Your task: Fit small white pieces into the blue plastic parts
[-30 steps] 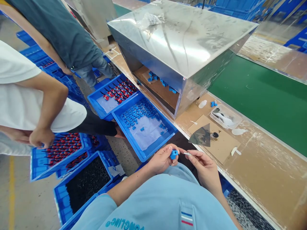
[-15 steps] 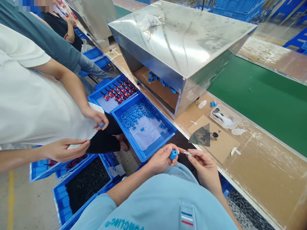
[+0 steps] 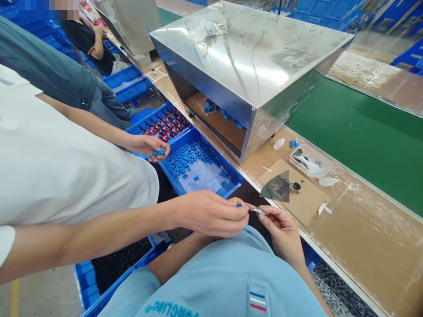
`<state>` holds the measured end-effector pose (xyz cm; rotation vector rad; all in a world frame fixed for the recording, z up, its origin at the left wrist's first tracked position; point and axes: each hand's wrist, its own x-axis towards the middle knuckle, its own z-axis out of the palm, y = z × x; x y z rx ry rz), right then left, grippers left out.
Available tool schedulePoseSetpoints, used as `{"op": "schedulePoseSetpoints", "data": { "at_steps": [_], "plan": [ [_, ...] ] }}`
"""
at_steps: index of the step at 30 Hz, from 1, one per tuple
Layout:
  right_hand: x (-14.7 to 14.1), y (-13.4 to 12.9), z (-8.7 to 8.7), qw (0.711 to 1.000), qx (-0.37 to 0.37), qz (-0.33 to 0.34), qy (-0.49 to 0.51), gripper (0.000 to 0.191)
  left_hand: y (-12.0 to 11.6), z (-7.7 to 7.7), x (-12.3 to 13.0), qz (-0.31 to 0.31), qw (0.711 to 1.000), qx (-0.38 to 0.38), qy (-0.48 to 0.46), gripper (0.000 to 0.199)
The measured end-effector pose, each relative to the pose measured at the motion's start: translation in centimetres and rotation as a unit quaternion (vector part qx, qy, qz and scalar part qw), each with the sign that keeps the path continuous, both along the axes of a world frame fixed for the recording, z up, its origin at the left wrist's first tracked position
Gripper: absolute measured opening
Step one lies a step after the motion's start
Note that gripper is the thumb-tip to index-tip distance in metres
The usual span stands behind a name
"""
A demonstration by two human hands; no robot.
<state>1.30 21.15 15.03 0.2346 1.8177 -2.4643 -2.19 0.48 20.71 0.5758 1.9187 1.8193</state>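
Observation:
My left hand is mostly covered by a co-worker's hand that reaches over it from the left. A sliver of a blue piece shows between the fingers there; who grips it is hard to tell. My right hand pinches a small whitish piece, whose tip points at my left fingertips. The co-worker's other hand holds another blue piece over the edge of a blue tray lined with small blue parts.
A metal hood stands on the bench, with blue parts beneath it. Right of it lie a clear plastic tub, a cardboard sheet and a small black pot. The green belt runs behind.
The co-worker has leaned in, one hand now covering my left hand and the blue piece, the other moved right and up to the tray. My right hand has stayed put.

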Motion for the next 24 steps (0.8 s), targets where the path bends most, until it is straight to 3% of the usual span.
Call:
{"op": "schedulePoseSetpoints", "data": {
  "at_steps": [2,4,11,17,19,22,24],
  "plan": [
    [0.0,-0.1,0.0,1.0,-0.003,-0.003,0.0,0.019,-0.9,1.1,-0.6,-0.073,0.991,-0.072,0.081,0.018],
    [-0.1,-0.1,0.0,1.0,-0.006,-0.007,-0.002,0.019,-0.7,1.4,-0.9,-0.105,0.973,-0.139,0.151,0.021],
    [-0.4,-0.2,0.0,0.999,-0.03,-0.035,-0.022,0.026,3.5,-0.4,-1.4,-0.074,0.911,-0.258,0.314,0.028],
    [-0.9,-0.4,0.5,0.997,-0.035,-0.066,-0.014,0.027,2.8,0.3,-2.9,-0.092,0.877,-0.279,0.381,0.03],
    [-1.3,-0.6,0.7,0.997,-0.037,-0.068,-0.016,0.026,2.6,-0.1,-2.5,-0.059,0.865,-0.297,0.4,0.028],
    [-2.1,-1.0,1.3,0.996,-0.048,-0.064,-0.026,0.026,3.1,-1.9,-0.8,0.096,0.862,-0.329,0.373,0.027],
    [-2.7,-1.3,1.6,0.996,-0.052,-0.053,-0.041,0.029,3.6,-3.5,0.3,0.191,0.887,-0.299,0.295,0.029]
  ]
}}
